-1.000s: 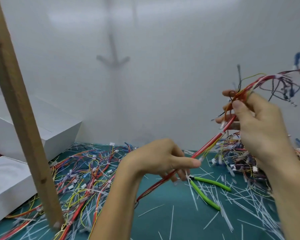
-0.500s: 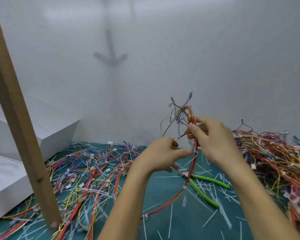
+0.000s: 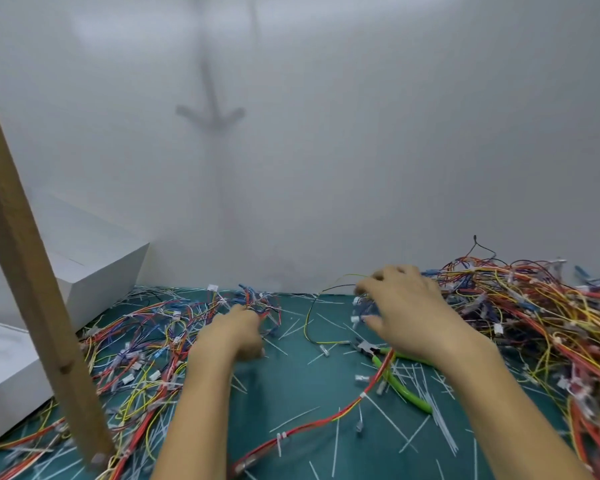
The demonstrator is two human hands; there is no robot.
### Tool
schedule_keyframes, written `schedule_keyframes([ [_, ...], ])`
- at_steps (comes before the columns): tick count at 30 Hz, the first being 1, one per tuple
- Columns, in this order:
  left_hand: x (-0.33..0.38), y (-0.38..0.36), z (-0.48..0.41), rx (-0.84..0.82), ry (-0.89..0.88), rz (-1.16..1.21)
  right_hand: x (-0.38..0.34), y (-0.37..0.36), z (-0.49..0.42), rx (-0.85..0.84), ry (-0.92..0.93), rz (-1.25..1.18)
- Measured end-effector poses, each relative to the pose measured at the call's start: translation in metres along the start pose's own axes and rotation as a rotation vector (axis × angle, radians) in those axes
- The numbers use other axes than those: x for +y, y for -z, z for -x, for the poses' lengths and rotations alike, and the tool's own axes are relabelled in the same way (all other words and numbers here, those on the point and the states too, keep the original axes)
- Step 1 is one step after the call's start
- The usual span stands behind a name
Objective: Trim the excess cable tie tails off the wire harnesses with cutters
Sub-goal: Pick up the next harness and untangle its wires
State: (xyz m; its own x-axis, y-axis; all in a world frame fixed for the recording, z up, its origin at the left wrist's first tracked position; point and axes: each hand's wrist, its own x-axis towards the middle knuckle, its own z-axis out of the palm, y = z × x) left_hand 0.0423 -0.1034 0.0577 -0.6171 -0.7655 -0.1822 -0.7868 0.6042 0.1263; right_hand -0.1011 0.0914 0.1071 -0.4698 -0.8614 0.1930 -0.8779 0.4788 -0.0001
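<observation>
Cutters (image 3: 405,390): glossy green plastic grips, dull metal head.
Mat (image 3: 291,386): smooth, matt teal.
Post (image 3: 39,306): bare matt wood.
Boxes (image 3: 94,268): smooth matt white.

Plain white wall (image 3: 361,133), teal mat (image 3: 291,386), white boxes (image 3: 94,265), wooden post (image 3: 32,289)

Wooden post (image 3: 25,271), perhaps white boxes (image 3: 94,265)

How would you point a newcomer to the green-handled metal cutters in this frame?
Start at the teal cutting mat across the bottom of the view, then look beside the wrist of the person's right hand. The green-handled metal cutters lie flat there among white cut-off cable tie tails; their two bright green handles are far thicker than any wire nearby.
</observation>
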Motion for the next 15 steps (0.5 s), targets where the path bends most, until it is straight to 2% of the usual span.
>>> schedule_keyframes([
  [1, -0.007, -0.003, -0.003, 0.0, 0.016, 0.013, -0.006, 0.006, 0.004, -0.025, 0.091, -0.005],
  [3, -0.017, -0.01, -0.008, -0.004, 0.048, 0.057, -0.021, 0.01, 0.01, -0.201, 0.232, -0.082],
  [5, -0.025, -0.015, -0.011, -0.035, 0.079, 0.083, -0.038, -0.002, 0.013, -0.436, 0.294, -0.174],
  [8, -0.036, -0.021, -0.01, -0.081, 0.082, 0.077, -0.055, -0.034, 0.007, -0.594, 0.328, -0.125],
  [12, -0.038, -0.023, -0.01, -0.093, 0.046, 0.096, -0.057, -0.056, -0.002, -0.559, 0.325, -0.22],
  [15, -0.038, -0.023, -0.012, -0.114, 0.038, 0.134, -0.045, -0.046, -0.007, -0.367, 0.289, -0.318],
])
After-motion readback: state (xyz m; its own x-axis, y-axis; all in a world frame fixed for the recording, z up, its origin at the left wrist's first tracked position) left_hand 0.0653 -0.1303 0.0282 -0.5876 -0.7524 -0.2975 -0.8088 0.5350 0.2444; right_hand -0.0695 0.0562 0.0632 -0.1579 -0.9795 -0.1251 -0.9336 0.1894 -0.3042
